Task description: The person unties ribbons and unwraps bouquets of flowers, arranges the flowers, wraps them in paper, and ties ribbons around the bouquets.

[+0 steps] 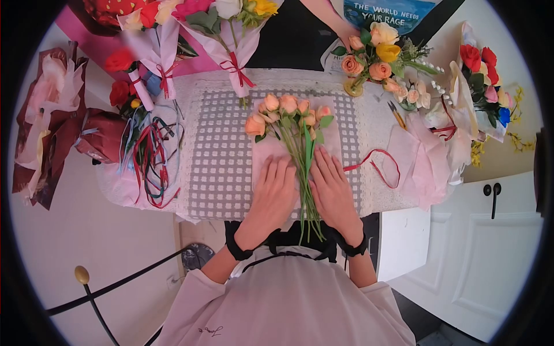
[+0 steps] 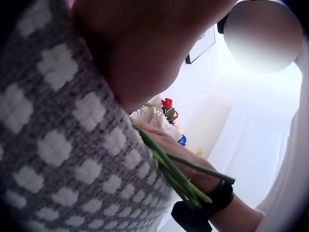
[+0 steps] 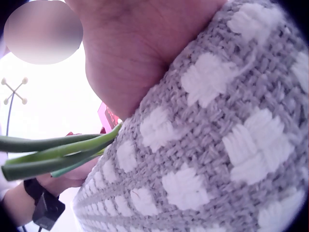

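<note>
Nearest the body, low in the middle of the head view, both hands lie palm-down with straight fingers, gripping nothing. The left hand (image 1: 272, 193) presses the pale pink wrapping sheet (image 1: 266, 151) to one side of the bunch of peach fabric roses on long green stems (image 1: 304, 144); the right hand (image 1: 332, 189) presses beside the stems on the other side. The stems run between the two hands, and their cut ends hang past the near edge of the table. The blooms fan out toward the centre of the frame.

The likeliest trouble, as I judge it, is at that near edge. The stem ends are unsupported, so if either palm lifts unevenly the bunch could slide or roll toward the lap. The thin sheet could also crease or skid over the grey-and-white checked woven mat (image 1: 218, 161) under a sideways push.

Free room is narrow. Just right of centre, the red ribbon loop (image 1: 381, 164) lies near the right hand and could snag a finger. At the left of the frame a tangle of red, green and white ribbons (image 1: 151, 158) crowds the mat's edge. Farther up, two wrapped bouquets tied with red bows (image 1: 190, 34) and a loose cluster of peach and yellow roses (image 1: 375, 55) close off the far side. The clearest space is the bare mat left of the sheet.
</note>
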{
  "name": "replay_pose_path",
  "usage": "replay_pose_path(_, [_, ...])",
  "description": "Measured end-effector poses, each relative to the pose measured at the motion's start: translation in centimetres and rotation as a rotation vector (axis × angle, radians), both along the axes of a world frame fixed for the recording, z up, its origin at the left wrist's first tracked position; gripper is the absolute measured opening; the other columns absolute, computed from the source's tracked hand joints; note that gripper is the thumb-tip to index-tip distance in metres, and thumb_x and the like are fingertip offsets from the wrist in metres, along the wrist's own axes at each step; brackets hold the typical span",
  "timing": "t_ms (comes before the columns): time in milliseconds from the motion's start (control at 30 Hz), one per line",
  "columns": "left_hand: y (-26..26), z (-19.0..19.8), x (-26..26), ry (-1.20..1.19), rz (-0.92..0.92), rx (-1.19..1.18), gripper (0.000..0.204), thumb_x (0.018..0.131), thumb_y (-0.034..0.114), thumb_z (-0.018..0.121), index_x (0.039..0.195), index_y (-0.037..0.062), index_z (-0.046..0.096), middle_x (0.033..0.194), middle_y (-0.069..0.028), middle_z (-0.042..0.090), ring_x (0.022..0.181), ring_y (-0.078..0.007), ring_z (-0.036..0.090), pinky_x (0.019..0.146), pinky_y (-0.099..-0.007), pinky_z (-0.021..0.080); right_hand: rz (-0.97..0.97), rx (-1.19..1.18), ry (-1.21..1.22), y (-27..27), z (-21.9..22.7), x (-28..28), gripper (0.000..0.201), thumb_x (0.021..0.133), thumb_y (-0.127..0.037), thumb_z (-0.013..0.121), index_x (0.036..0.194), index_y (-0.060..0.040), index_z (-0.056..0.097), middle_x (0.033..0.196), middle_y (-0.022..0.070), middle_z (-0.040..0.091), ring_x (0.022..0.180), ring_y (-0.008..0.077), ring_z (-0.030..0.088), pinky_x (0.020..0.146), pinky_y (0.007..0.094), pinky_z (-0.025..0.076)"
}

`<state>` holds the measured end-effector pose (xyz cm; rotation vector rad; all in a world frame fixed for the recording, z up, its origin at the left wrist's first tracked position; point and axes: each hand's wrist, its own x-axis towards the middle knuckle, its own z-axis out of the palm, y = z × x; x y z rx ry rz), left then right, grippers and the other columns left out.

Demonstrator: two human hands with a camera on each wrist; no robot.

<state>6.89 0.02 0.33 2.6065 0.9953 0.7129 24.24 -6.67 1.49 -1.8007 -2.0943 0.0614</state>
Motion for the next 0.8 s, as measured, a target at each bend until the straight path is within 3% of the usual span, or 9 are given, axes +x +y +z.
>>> replay_pose_path(200, [0.4, -1.3, -0.4, 0.058, -0.036, 0.029, 0.056, 0.097, 0.016, 0.059, 0.145, -0.0096, 0.048, 0.156, -0.0247, 0.044, 0.149, -0.0378, 0.038, 0.126, -0.0524, 0.025, 0.000, 0.010, -0.001, 0.1, -0.2, 0.0, 0.048, 0.100, -0.010, 0.057, 0.143, 0.0083, 0.050, 0.160, 0.0254, 0.041, 0.152, 0.0381, 0.036, 0.125, 0.0493, 0.028])
replay_pose_path(500, [0.7, -0.4, -1.1, 0.095, -0.029, 0.011, 0.056, 0.100, 0.024, 0.058, 0.148, -0.0028, 0.049, 0.160, -0.0190, 0.043, 0.153, -0.0360, 0.033, 0.127, -0.0541, 0.020, -0.002, 0.006, 0.010, 0.0, 0.0, 0.0, 0.048, 0.100, -0.011, 0.056, 0.143, 0.0089, 0.050, 0.160, 0.0255, 0.042, 0.152, 0.0384, 0.036, 0.125, 0.0495, 0.028])
replay_pose_path(800, [0.7, -0.3, -1.0, 0.079, -0.015, 0.024, 0.052, 0.100, 0.025, 0.060, 0.145, -0.0019, 0.054, 0.160, -0.0184, 0.045, 0.152, -0.0355, 0.035, 0.126, -0.0560, 0.023, 0.000, 0.013, -0.008, 0.1, -0.3, 0.0, 0.046, 0.101, -0.011, 0.056, 0.142, 0.0088, 0.051, 0.159, 0.0257, 0.043, 0.151, 0.0383, 0.037, 0.125, 0.0498, 0.028])
